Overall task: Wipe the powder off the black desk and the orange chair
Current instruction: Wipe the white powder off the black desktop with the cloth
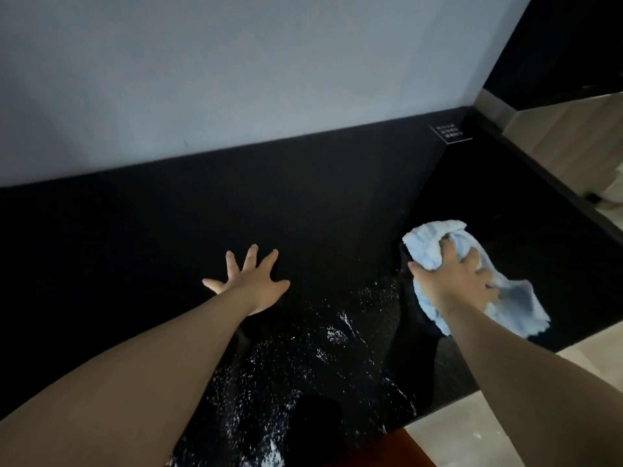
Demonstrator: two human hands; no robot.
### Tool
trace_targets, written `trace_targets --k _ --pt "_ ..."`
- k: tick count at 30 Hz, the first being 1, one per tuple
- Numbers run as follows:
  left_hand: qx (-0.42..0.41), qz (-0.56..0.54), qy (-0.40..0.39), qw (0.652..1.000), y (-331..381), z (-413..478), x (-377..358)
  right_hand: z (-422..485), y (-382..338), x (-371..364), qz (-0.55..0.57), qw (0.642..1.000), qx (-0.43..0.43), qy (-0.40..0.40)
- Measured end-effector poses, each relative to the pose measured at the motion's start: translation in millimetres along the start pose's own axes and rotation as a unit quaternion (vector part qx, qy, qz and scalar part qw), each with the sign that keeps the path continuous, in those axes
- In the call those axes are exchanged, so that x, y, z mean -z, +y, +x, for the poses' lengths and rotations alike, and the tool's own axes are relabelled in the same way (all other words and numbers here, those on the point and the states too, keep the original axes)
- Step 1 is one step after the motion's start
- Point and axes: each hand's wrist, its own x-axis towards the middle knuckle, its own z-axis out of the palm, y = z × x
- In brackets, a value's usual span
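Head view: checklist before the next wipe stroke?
1. Grip on cloth: ok. The right hand has its fingers curled round the blue cloth.
2. Cloth flat on the black desk: cannot tell. It is bunched, and its underside is hidden.
3. Desk free of powder: not ok. White powder is scattered from beside the cloth down to the near edge.
4. Left hand braced: ok. It lies flat on the desk with fingers spread, to the left of the powder.
5. Path from cloth to powder: ok. Nothing lies between them.
6. Orange chair clean: cannot tell. Only a corner shows.
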Motion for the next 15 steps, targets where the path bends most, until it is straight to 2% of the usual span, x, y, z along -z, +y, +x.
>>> trace_targets --k 2,4,7,9,11,13,15 --pt "-0.002 -0.002 -0.006 1.000 -1 3 1 -4 -5 -4 -0.010 0.999 0.016 0.038" --pt "-0.005 0.011 0.001 1.000 -2 4 -2 -20 -18 -11 -0.001 0.996 0.074 0.057" --pt "-0.006 0.022 0.012 1.000 -2 3 -3 -53 -37 -26 0.082 0.971 0.208 0.079" --pt "-0.008 0.017 0.006 1.000 -2 2 1 -65 -49 -24 0.157 0.955 0.246 0.042" --pt "-0.009 0.014 -0.001 1.000 -2 0 3 -63 -54 -20 0.249 0.936 0.249 0.003" --pt "-0.013 0.020 -0.005 1.000 -3 -1 4 -43 -52 -6 0.289 0.929 0.220 0.063" --pt "-0.017 0.033 -0.013 0.999 -3 -1 6 -7 -40 8 0.291 0.939 0.138 0.119"
